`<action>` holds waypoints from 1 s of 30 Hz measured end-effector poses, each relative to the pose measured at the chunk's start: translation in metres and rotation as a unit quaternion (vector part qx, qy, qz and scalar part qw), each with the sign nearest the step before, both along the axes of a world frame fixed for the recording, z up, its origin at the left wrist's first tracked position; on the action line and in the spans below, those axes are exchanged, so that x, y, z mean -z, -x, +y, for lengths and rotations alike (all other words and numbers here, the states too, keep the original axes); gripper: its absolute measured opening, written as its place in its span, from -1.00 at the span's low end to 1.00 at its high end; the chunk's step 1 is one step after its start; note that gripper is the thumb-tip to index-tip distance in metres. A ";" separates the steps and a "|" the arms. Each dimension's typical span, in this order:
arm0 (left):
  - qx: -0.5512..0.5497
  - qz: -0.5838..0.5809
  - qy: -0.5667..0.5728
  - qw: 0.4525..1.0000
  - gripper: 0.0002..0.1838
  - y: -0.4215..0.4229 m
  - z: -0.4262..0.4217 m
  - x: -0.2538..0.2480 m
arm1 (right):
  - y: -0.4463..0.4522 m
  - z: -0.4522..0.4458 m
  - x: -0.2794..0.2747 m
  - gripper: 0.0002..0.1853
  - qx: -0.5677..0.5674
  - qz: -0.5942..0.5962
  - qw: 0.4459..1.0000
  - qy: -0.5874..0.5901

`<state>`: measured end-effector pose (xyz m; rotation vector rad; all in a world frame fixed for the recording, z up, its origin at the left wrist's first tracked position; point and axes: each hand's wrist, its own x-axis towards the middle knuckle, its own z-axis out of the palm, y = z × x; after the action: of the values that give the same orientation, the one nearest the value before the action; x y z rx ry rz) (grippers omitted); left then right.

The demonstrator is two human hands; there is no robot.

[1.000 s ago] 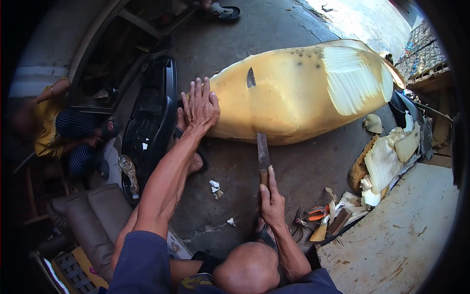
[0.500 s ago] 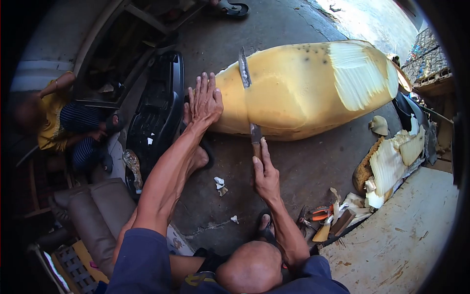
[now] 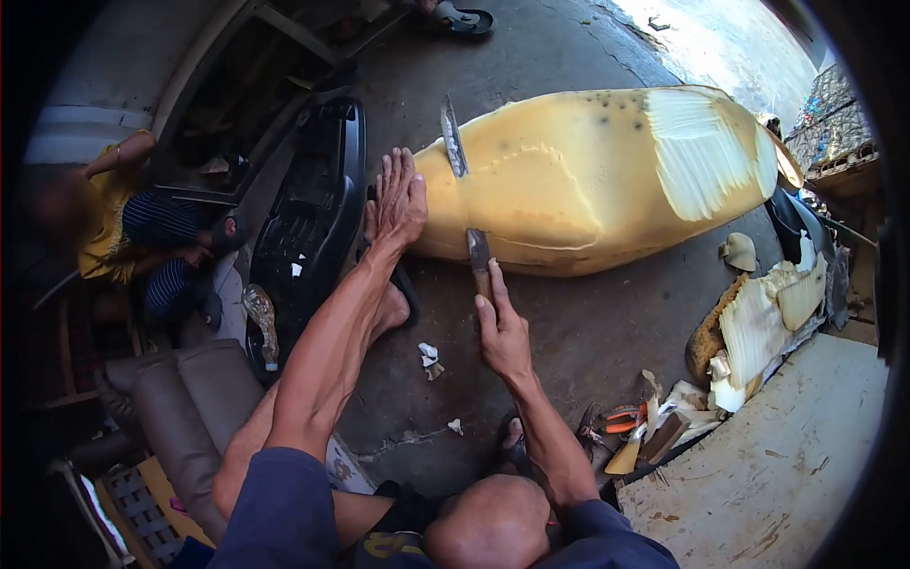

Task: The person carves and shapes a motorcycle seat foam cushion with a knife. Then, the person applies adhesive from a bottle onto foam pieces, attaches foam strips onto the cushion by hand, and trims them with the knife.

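Grey concrete floor (image 3: 455, 379) spreads under everything, cracked in places, with bright daylight at the far right. Nearest on the right lies a scuffed pale board (image 3: 758, 455), with orange-handled pliers (image 3: 622, 413) just past its edge. White scraps (image 3: 429, 356) lie on the floor between the forearms.

Both hands are apart. The right hand (image 3: 505, 332) is wrapped round the handle of a knife (image 3: 477, 248), just short of the near side of a yellow foam seat pad (image 3: 540, 190). Pointing away from the person and leaning slightly left, the blade enters that near side; its middle is hidden, and its end comes out through the top, reaching past the far edge. The left hand (image 3: 396, 204) rests flat on the pad's narrow left end, fingers straight and pointing away.

From there the pad stretches rightward, its long axis running crosswise and angling slightly away, towards a pale shaved patch. Left of it is a black seat base (image 3: 308, 209); farther left sits another person (image 3: 104, 232) in yellow.
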<state>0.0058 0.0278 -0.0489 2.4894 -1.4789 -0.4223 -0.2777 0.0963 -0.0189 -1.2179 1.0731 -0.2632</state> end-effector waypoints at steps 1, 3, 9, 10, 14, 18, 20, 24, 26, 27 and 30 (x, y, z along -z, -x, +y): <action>-0.005 0.049 0.033 0.998 -0.27 -0.006 -0.002 -0.004 | -0.005 -0.001 0.005 -0.35 0.003 -0.013 1.000 0.019; -0.003 0.085 0.083 0.993 -0.27 -0.017 -0.011 -0.021 | -0.010 0.014 0.019 -0.35 0.012 -0.039 0.998 0.053; 0.081 -0.075 0.188 0.976 -0.28 0.089 -0.036 -0.027 | -0.024 0.010 0.013 -0.33 0.026 -0.046 0.996 0.078; 0.142 -0.034 0.166 0.975 -0.30 0.119 -0.046 -0.037 | -0.022 0.015 0.016 -0.33 0.005 -0.036 0.997 0.061; 0.097 -0.055 0.088 0.990 -0.24 0.164 -0.075 -0.004 | -0.002 0.065 0.039 -0.33 0.076 -0.099 0.965 0.232; 0.100 -0.066 0.085 0.989 -0.21 0.168 -0.067 0.005 | -0.028 0.035 0.058 -0.39 -0.105 -0.091 0.979 0.147; 0.096 -0.053 0.072 0.991 -0.21 0.174 -0.062 0.008 | -0.014 0.045 0.039 -0.42 -0.062 -0.095 0.988 0.108; 0.095 -0.070 0.074 0.990 -0.21 0.170 -0.074 0.000 | -0.025 0.047 0.042 -0.46 -0.021 -0.103 0.990 0.091; 0.096 -0.072 0.082 0.989 -0.20 0.171 -0.070 0.001 | -0.064 0.039 0.097 -0.74 0.020 -0.206 0.965 0.161; 0.087 -0.069 0.073 0.991 -0.20 0.173 -0.060 0.004 | -0.050 0.048 0.094 -0.74 0.012 -0.204 0.967 0.150; 0.092 -0.058 0.072 0.991 -0.20 0.170 -0.072 0.004 | -0.020 0.061 0.049 -0.34 0.013 -0.123 0.992 -0.009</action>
<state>-0.1642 -0.0440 -0.0530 2.3091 -1.7271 -0.1942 -0.2575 0.1574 -0.0675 -1.1231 0.8750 -0.4123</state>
